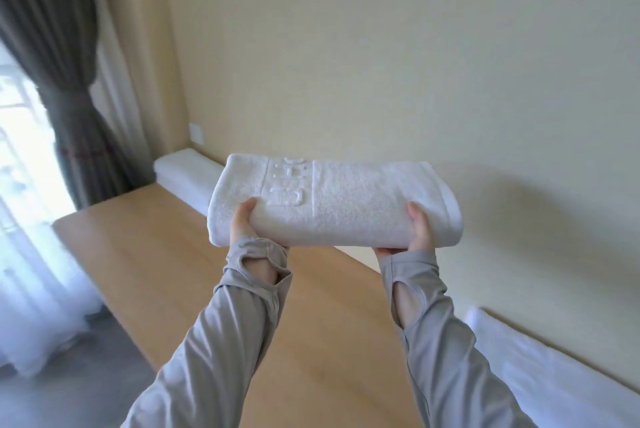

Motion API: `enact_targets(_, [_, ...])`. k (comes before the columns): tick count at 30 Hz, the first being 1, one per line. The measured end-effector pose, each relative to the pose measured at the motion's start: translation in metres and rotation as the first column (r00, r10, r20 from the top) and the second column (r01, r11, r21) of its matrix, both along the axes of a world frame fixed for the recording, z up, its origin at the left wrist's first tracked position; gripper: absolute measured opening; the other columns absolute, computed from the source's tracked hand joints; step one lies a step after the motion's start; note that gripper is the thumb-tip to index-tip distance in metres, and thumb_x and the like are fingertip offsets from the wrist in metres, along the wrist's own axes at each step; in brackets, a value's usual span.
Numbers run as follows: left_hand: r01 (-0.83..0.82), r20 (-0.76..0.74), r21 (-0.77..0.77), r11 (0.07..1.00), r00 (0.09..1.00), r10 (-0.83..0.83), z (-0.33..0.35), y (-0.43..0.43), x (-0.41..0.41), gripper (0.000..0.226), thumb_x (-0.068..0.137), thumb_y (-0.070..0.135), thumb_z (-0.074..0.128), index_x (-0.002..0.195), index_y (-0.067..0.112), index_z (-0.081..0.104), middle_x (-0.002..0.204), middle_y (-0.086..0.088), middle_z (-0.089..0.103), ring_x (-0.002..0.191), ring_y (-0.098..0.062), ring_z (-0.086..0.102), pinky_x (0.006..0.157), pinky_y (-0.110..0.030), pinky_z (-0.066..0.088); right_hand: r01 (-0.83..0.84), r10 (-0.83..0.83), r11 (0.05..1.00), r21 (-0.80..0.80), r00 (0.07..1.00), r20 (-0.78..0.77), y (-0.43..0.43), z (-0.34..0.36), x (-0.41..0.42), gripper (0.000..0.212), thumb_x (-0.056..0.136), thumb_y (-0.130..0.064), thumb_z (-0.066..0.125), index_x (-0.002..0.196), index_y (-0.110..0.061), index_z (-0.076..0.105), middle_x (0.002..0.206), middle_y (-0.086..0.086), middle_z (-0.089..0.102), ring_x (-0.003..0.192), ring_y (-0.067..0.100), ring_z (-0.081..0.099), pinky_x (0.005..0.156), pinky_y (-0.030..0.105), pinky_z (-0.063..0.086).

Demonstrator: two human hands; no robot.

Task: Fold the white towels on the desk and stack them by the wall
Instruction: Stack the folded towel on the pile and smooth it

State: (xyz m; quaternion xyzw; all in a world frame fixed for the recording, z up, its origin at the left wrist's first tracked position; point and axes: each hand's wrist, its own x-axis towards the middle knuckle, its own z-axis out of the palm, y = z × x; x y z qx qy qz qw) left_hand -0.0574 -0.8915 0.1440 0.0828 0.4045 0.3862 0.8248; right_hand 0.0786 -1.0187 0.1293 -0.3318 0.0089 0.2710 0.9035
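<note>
1. A person is holding a folded towel (pixel 332 202) in the air above the desk (pixel 166 275), clear of the wooden top and a little out from the wall (pixel 381 64).
2. The left hand (pixel 242 223) is grasping the folded towel at its near left end. The thumb is lying over the top face and the fingers are passing underneath, out of sight.
3. The right hand (pixel 419 230) is grasping the near right end in the same manner, thumb on top and fingers hidden below.
4. The folded towel is sitting roughly level, its long side running left to right. A raised band with embossed letters is crossing its left part; the lettering cannot be read in full.
5. A second folded towel (pixel 183 168) is resting at the far left of the desk, against the wall, partly hidden behind the held one.
6. A flat white towel (pixel 540 379) is lying at the near right, alongside the wall.
7. Grey sleeves (pixel 221 341) are covering both forearms up to the heels of the hands.
8. A dark curtain (pixel 69 81), tied back, is hanging at the far left beside a sheer white curtain (pixel 31 289). A wall plate (pixel 198 133) is sitting low near the corner.
</note>
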Motion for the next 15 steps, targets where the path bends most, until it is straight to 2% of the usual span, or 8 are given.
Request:
enact_targets(1, [-0.025, 0.000, 0.001, 1.000, 1.000, 0.025, 0.003, 0.019, -0.020, 0.043, 0.064, 0.033, 0.079, 0.086, 0.014, 0.047, 0.091, -0.006, 0.063, 0.078, -0.025, 0.065, 0.075, -0.042, 0.056, -0.023, 0.023, 1.000, -0.001, 1.000, 0.000, 0.023, 0.004, -0.016, 0.021, 0.080, -0.027, 0.067, 0.099, -0.017, 0.065, 0.088, 0.003, 0.073, 0.080, 0.023, 0.071, 0.070, 0.041, 0.058])
enact_targets(4, [-0.087, 0.024, 0.002, 0.996, 0.996, 0.087, 0.012, 0.076, -0.080, 0.045, 0.064, 0.034, 0.078, 0.089, 0.014, 0.046, 0.097, -0.007, 0.064, 0.083, -0.026, 0.065, 0.080, -0.043, 0.055, -0.079, 0.079, 0.997, -0.007, 0.997, -0.009, 0.090, 0.013, -0.069, 0.017, 0.079, -0.026, 0.068, 0.095, -0.020, 0.064, 0.094, 0.003, 0.070, 0.090, 0.025, 0.067, 0.081, 0.045, 0.054])
enact_targets(10, [-0.177, 0.108, 0.049, 0.983, 0.979, 0.171, 0.010, 0.178, -0.183, 0.044, 0.067, 0.033, 0.076, 0.095, 0.012, 0.049, 0.102, -0.009, 0.066, 0.091, -0.029, 0.066, 0.086, -0.045, 0.053, -0.187, 0.185, 0.982, -0.042, 0.982, -0.049, 0.209, 0.020, -0.159, 0.017, 0.076, -0.026, 0.071, 0.090, -0.023, 0.061, 0.087, 0.002, 0.068, 0.080, 0.022, 0.066, 0.063, 0.039, 0.056])
enact_targets(13, [-0.186, 0.123, 0.057, 0.981, 0.976, 0.178, 0.006, 0.218, -0.217, 0.046, 0.068, 0.034, 0.075, 0.099, 0.012, 0.049, 0.099, -0.008, 0.064, 0.090, -0.028, 0.065, 0.087, -0.045, 0.052, -0.235, 0.232, 0.971, -0.040, 0.971, -0.058, 0.253, 0.021, -0.188, 0.022, 0.073, -0.027, 0.073, 0.091, -0.024, 0.060, 0.091, 0.003, 0.067, 0.085, 0.025, 0.065, 0.069, 0.046, 0.057])
enact_targets(15, [-0.185, 0.139, 0.077, 0.980, 0.975, 0.173, 0.002, 0.241, -0.231, 0.053, 0.069, 0.034, 0.074, 0.109, 0.012, 0.049, 0.104, -0.008, 0.063, 0.097, -0.029, 0.063, 0.092, -0.046, 0.049, -0.252, 0.249, 0.966, -0.050, 0.967, -0.056, 0.278, 0.022, -0.200, 0.024, 0.072, -0.027, 0.074, 0.091, -0.024, 0.060, 0.094, 0.004, 0.066, 0.088, 0.027, 0.064, 0.077, 0.052, 0.055])
